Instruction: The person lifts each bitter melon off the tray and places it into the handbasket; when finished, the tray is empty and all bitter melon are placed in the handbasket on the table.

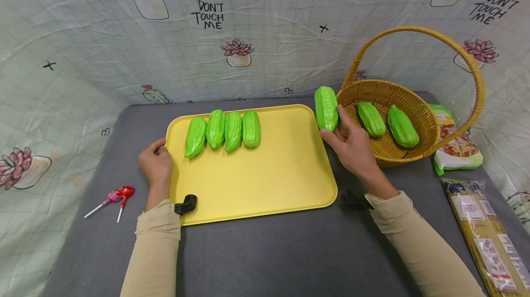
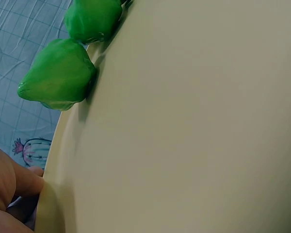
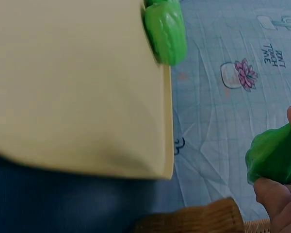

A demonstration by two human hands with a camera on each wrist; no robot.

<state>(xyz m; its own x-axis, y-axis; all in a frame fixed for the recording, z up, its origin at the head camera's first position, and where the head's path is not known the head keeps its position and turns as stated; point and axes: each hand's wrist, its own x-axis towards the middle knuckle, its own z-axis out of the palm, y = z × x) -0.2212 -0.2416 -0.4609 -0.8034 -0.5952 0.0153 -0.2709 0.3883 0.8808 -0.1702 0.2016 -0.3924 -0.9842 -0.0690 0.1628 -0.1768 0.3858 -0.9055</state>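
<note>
Green gourd [image 1: 326,107] gripped by right fingers [image 1: 331,137] between basket [image 1: 383,87] and tray [image 1: 256,177], whose rim left fingers [image 1: 156,144] hold

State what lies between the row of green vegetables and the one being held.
The head view shows a bare stretch of the yellow tray, up to its right rim, between the row and the held vegetable.

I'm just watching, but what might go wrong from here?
The raised vegetable might slip: the right hand grips it near one end. The left hand touches the tray, so a nudge might shift the four vegetables lying there. The right hand is also close to the basket and might bump it.
</note>
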